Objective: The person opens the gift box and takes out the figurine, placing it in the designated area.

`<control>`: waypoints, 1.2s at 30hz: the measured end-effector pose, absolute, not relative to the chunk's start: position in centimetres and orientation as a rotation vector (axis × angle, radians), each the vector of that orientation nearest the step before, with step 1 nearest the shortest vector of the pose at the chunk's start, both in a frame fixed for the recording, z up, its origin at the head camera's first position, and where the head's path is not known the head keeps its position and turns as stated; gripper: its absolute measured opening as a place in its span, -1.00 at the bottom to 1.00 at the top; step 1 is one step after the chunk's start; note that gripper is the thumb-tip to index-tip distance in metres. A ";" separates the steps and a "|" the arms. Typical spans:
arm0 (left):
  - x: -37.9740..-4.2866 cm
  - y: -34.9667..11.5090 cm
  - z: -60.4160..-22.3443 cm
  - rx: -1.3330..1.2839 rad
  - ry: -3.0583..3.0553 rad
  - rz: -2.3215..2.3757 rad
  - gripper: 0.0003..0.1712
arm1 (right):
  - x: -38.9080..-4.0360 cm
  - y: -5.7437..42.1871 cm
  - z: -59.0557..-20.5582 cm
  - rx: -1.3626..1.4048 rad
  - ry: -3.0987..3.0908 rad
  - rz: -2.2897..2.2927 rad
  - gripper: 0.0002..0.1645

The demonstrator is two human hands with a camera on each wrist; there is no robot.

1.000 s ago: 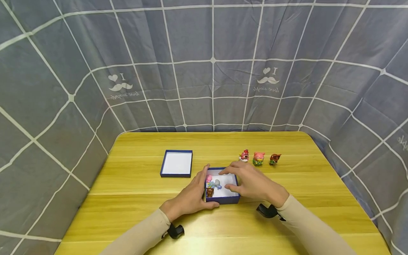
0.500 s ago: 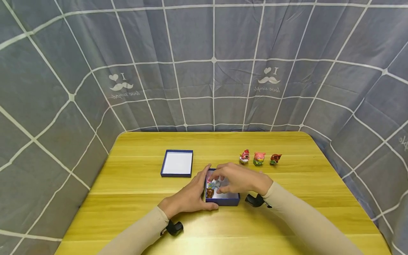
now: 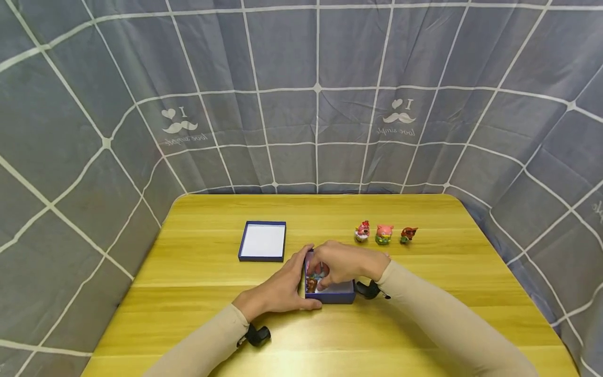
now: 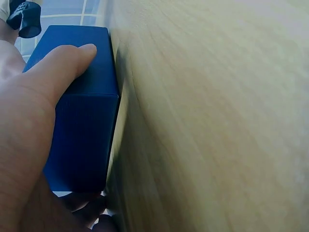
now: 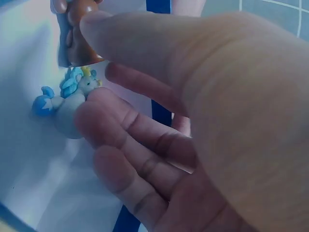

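My left hand [image 3: 282, 288] grips a small open blue box [image 3: 332, 298] from its left end, thumb on the front wall and fingers at the back. Inside the box lies a pale grey pony-like figurine [image 5: 72, 113] with turquoise mane and blue tail. The right hand [image 3: 346, 260] reaches down into the box, its fingertips right at the pony-like figurine. Its thumb overlaps a brown figurine [image 5: 79, 48] in the right wrist view. Fingers and thumb stand apart there. A pink figurine at the box's left side is mostly hidden by the right hand.
A blue-rimmed lid [image 3: 262, 241] with white inside lies to the left behind the box. Behind it to the right stand three figurines: a pink-and-white one [image 3: 362, 231], a pink-and-green one [image 3: 383, 234] and a brown one [image 3: 408, 234]. A grey checked curtain [image 3: 292, 120] surrounds the table.
My right hand has moved left and down into the box, over the figurines, its fingers drawing closer together. The left hand stays on the box.
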State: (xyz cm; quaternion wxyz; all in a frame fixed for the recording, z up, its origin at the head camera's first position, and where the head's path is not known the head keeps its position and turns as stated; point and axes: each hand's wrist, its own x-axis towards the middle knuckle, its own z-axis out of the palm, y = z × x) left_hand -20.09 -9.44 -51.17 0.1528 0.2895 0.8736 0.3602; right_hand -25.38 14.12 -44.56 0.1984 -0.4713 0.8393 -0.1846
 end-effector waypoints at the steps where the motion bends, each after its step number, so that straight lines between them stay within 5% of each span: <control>1: -20.1 -9.4 -51.2 0.829 2.505 1.034 0.64 | -25.4 14.0 -44.6 -1.323 2.346 -0.504 -0.73; 8: -20.1 -9.4 -51.2 0.821 2.498 1.047 0.63 | -25.5 13.1 -44.8 -1.348 2.348 -0.432 -0.93; 36: -20.1 -9.3 -51.2 0.832 2.500 1.045 0.62 | -25.9 13.7 -44.8 -1.239 2.335 -0.614 -0.80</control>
